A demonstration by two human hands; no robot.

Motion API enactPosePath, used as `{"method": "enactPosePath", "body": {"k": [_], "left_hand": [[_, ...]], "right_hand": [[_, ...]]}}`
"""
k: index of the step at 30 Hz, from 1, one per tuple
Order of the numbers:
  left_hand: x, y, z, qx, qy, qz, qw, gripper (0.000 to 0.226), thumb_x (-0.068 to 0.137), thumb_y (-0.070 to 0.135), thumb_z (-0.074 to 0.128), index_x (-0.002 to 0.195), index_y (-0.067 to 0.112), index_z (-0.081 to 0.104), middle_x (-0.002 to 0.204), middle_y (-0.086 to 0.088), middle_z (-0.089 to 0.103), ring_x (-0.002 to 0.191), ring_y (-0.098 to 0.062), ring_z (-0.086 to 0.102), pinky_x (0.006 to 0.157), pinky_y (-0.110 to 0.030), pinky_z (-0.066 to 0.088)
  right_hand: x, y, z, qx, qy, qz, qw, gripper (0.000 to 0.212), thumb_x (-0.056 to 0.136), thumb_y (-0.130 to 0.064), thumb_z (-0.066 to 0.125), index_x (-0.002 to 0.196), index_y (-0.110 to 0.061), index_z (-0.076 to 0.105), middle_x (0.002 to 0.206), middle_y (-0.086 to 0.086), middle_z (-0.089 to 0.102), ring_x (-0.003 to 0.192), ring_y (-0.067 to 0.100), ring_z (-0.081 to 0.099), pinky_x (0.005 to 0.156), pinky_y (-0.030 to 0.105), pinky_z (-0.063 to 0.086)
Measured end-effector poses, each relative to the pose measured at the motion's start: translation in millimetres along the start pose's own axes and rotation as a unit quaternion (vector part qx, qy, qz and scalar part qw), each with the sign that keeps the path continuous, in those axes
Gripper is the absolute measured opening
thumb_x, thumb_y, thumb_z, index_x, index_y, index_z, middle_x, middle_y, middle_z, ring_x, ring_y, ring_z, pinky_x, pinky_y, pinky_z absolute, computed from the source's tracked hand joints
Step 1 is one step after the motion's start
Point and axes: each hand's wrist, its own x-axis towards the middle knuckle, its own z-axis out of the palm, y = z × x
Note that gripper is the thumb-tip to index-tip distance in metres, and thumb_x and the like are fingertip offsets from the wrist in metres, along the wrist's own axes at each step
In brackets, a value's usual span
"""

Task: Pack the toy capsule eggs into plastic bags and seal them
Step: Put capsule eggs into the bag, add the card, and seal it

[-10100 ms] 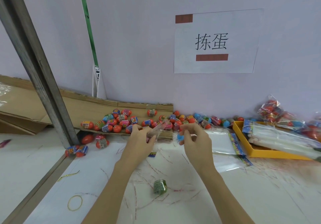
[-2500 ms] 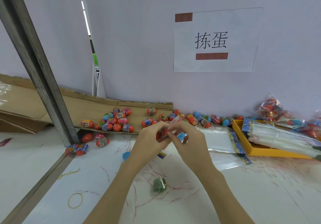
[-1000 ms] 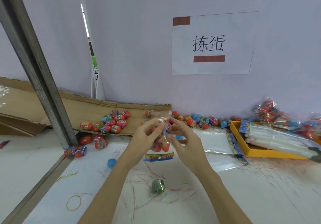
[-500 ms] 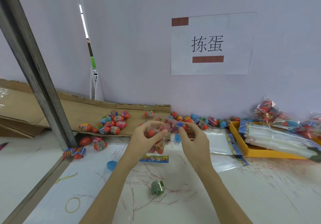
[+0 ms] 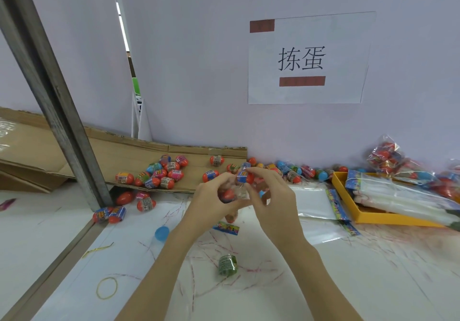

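Against the wall, a flattened cardboard sheet [image 5: 119, 154] carrying a loose cluster of capsule eggs [image 5: 161, 172], most lying on their sides. At right, a yellow tray [image 5: 339, 183] stacked with flat plastic bags [image 5: 403, 193], filled bags of eggs [image 5: 384, 155] behind it. Above the table centre, a clear bag [image 5: 237, 192] hanging roughly upright, long axis vertical, printed header strip [image 5: 229, 228] at the bottom, red eggs inside (count unclear). Left hand [image 5: 211, 203] curled round its side; right hand [image 5: 271, 201] pinching its top edge. Nearer, one green egg [image 5: 227, 264] alone on the table.
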Motion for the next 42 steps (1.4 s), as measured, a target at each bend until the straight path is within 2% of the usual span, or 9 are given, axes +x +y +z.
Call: {"method": "enactPosePath", "body": {"k": [7,11,17,21,25,28,32,37,42], "left_hand": [[1,-2,-3,0.003,0.015,0.026,1.0,0.043,0.075,0.058,0.086,0.112,0.047,0.067,0.085,0.016,0.073,0.075,-0.008,0.072,0.072,-0.031,0.062],[1,-1,-5,0.018,0.011,0.025,0.999,0.037,0.075,0.057,0.084,0.107,0.048,0.068,0.094,0.021,0.072,0.088,-0.004,0.07,0.075,-0.02,0.059],[1,2,-3,-0.028,-0.02,0.02,0.999,0.038,0.08,0.046,0.087,0.112,0.039,0.069,0.107,0.019,0.072,0.098,-0.006,0.071,0.078,-0.02,0.059],[1,4,0,-0.065,-0.027,-0.02,0.997,0.033,0.088,0.029,0.084,0.117,0.034,0.068,0.105,0.017,0.074,0.092,-0.002,0.073,0.073,-0.014,0.057],[2,7,-2,-0.14,0.038,-0.09,0.985,0.028,0.084,0.046,0.086,0.109,0.041,0.074,0.088,0.017,0.075,0.081,-0.006,0.074,0.07,-0.024,0.061],[4,9,-2,-0.266,0.088,-0.157,0.947,0.041,0.074,0.048,0.089,0.107,0.026,0.079,0.096,-0.004,0.08,0.086,-0.021,0.077,0.073,-0.035,0.061],[4,13,-3,-0.365,0.087,-0.2,0.905,0.038,0.072,0.035,0.09,0.102,0.015,0.079,0.097,-0.008,0.078,0.081,-0.021,0.074,0.065,-0.036,0.06],[4,14,-3,-0.396,0.104,-0.225,0.884,0.022,0.068,0.031,0.091,0.081,0.018,0.079,0.098,-0.011,0.08,0.077,-0.02,0.077,0.059,-0.032,0.06],[4,9,-6,-0.362,0.15,-0.21,0.896,0.029,0.073,0.031,0.092,0.087,0.007,0.082,0.094,-0.017,0.08,0.079,-0.03,0.079,0.062,-0.034,0.063]], "right_hand": [[0,6,-4,-0.058,-0.092,-0.035,0.993,0.032,0.103,-0.015,0.06,0.132,-0.026,0.065,0.116,-0.009,0.058,0.097,0.004,0.058,0.078,0.016,0.05],[-1,6,-1,-0.057,-0.12,-0.029,0.991,0.032,0.103,-0.01,0.058,0.131,-0.025,0.066,0.116,-0.006,0.054,0.103,0.001,0.053,0.083,0.013,0.047],[2,4,-5,-0.024,-0.141,0.005,0.99,0.027,0.107,-0.012,0.053,0.123,-0.019,0.073,0.115,-0.007,0.059,0.104,0.006,0.056,0.088,0.025,0.051],[-5,1,-1,-0.036,-0.191,0.022,0.981,0.034,0.109,-0.028,0.045,0.134,-0.023,0.068,0.127,-0.009,0.052,0.123,0.009,0.043,0.104,0.035,0.044],[-6,-8,7,-0.042,-0.07,-0.018,0.997,0.04,0.106,-0.014,0.054,0.146,-0.013,0.057,0.142,-0.002,0.05,0.135,0.015,0.043,0.114,0.033,0.041],[-3,-5,4,0.0,-0.005,0.047,0.999,0.043,0.102,-0.021,0.063,0.144,-0.021,0.054,0.135,-0.006,0.056,0.127,0.007,0.052,0.107,0.019,0.043],[-4,-2,8,0.086,-0.13,0.181,0.971,0.032,0.095,-0.047,0.068,0.123,-0.031,0.064,0.109,-0.017,0.071,0.1,-0.003,0.067,0.09,0.026,0.058],[-11,0,13,0.101,-0.166,0.182,0.964,0.02,0.1,-0.032,0.067,0.111,-0.021,0.078,0.092,-0.013,0.079,0.088,-0.001,0.074,0.082,0.017,0.058],[-12,-3,18,0.074,-0.174,0.177,0.966,0.022,0.102,-0.032,0.064,0.118,-0.023,0.076,0.099,-0.014,0.078,0.091,-0.002,0.071,0.083,0.017,0.057]]}}
